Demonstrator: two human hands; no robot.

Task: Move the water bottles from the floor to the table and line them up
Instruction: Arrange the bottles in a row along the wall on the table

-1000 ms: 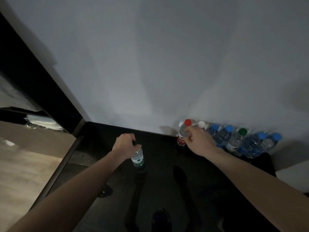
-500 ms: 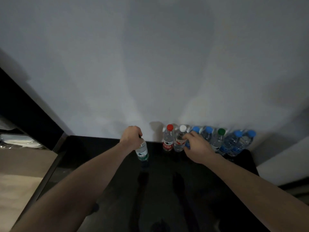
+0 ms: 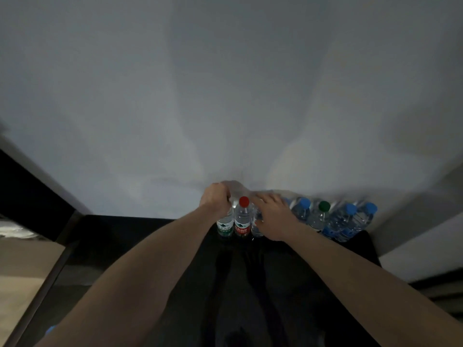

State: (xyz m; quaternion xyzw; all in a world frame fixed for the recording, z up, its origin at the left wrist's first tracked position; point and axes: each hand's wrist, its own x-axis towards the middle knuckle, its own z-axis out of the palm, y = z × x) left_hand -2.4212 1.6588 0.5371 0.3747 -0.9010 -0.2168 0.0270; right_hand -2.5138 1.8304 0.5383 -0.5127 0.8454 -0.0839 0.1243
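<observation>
Head view shows me the green-label bottle (image 3: 224, 225) standing on the black table (image 3: 140, 236) at the left end of the bottle row (image 3: 325, 217) along the wall (image 3: 225, 96), touching the red-cap bottle (image 3: 242, 217). My left hand (image 3: 216, 198) grips its top. My right hand (image 3: 271, 216) lies over the next bottle (image 3: 256, 227); I cannot tell if it grips.

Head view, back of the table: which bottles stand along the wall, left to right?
Green-label bottle held by the left hand → red-cap bottle → right hand → blue-cap bottle → green-cap bottle → two more blue-cap bottles.
</observation>
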